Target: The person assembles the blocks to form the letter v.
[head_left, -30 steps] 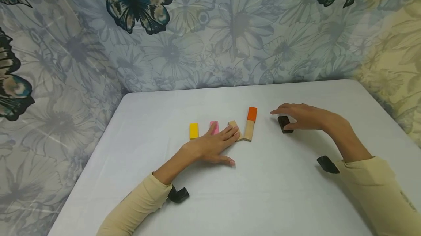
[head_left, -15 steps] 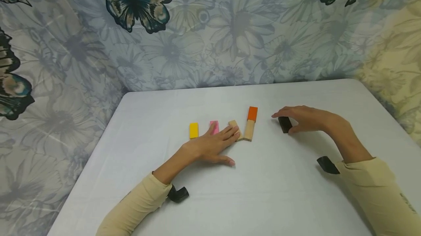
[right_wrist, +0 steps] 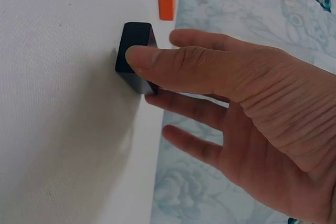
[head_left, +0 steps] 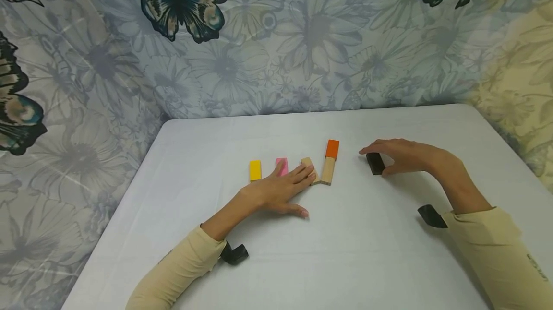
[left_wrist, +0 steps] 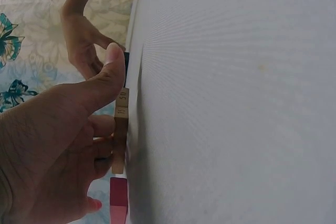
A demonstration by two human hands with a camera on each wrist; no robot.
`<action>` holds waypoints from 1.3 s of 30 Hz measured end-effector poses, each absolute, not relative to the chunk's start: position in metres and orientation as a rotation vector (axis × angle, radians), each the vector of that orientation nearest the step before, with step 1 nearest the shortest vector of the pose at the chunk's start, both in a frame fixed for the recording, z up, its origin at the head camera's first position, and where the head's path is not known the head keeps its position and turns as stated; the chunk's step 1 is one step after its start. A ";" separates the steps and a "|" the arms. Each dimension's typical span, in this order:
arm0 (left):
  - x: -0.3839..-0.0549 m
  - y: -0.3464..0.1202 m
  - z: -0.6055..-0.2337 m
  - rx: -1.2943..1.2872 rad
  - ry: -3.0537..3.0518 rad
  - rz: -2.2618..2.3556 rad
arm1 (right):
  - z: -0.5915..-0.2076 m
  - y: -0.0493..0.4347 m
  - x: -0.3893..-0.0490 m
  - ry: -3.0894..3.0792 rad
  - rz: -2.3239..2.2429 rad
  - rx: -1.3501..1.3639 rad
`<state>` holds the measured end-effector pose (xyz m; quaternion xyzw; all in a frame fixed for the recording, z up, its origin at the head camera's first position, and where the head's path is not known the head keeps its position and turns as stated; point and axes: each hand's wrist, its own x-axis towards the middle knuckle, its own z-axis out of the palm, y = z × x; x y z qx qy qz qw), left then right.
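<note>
My left hand (head_left: 278, 192) lies with fingers spread and thumb out, its fingertips over a plain wooden block (head_left: 307, 161). Under its index side, a pink block (head_left: 282, 170) is partly covered. Further right, a second wooden block (head_left: 328, 172) touches the first at the near end, and an orange block (head_left: 332, 149) meets its far end. With the thumb on the near side and fingers on the far side, my right hand (head_left: 410, 155) pinches a black block (head_left: 375, 163). The right wrist view shows the thumb against the black block's face (right_wrist: 137, 36).
A yellow block (head_left: 255, 171) lies left of the pink one. All sit on a white table (head_left: 345, 262) whose far edge meets a butterfly-patterned wall covering (head_left: 259, 60). Black wrist cameras hang below both sleeves, the left (head_left: 234, 255) and the right (head_left: 432, 216).
My right hand has shifted slightly, its thumb and fingers coming to the black block's two ends, and the block has turned a little. The left hand has stayed in place.
</note>
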<state>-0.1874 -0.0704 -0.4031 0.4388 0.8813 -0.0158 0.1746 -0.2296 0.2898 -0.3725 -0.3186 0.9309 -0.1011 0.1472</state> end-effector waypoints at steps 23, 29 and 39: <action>-0.187 -0.070 -0.401 1.246 2.497 -0.033 | -0.373 0.287 -0.230 2.685 -0.257 -0.883; -0.187 -0.069 -0.403 1.250 2.500 -0.034 | -0.370 0.287 -0.230 2.705 -0.249 -0.842; -0.187 -0.069 -0.402 1.248 2.502 -0.050 | -0.359 0.286 -0.232 2.732 -0.262 -0.856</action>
